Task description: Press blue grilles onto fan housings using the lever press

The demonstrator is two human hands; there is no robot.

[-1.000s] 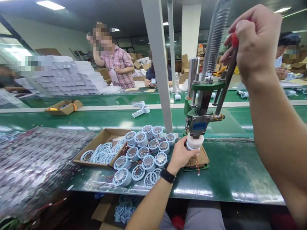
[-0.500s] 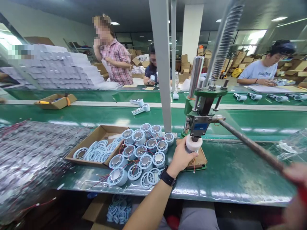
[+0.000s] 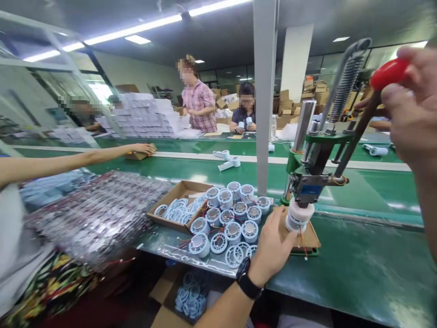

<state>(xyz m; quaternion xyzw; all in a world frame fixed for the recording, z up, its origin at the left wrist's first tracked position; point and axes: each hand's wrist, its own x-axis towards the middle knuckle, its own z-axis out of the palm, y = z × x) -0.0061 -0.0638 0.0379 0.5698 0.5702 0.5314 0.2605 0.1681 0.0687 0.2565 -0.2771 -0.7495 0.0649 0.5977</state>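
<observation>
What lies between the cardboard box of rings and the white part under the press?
In the head view, a cluster of round housings with red wires; the left hand lies at its right edge.

Single head-worn view, above and behind the press (image 3: 309, 182), facing forward and down across the table (image 3: 358, 259). Close range: left hand (image 3: 273, 243) at the white part (image 3: 299, 217) under the press, right hand (image 3: 413, 109) on the red knob (image 3: 389, 73) up right of it. Workers (image 3: 198, 102) far behind the press.

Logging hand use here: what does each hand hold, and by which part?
Right hand grips the press lever by its red knob; left hand holds the white round part by its side.
</observation>
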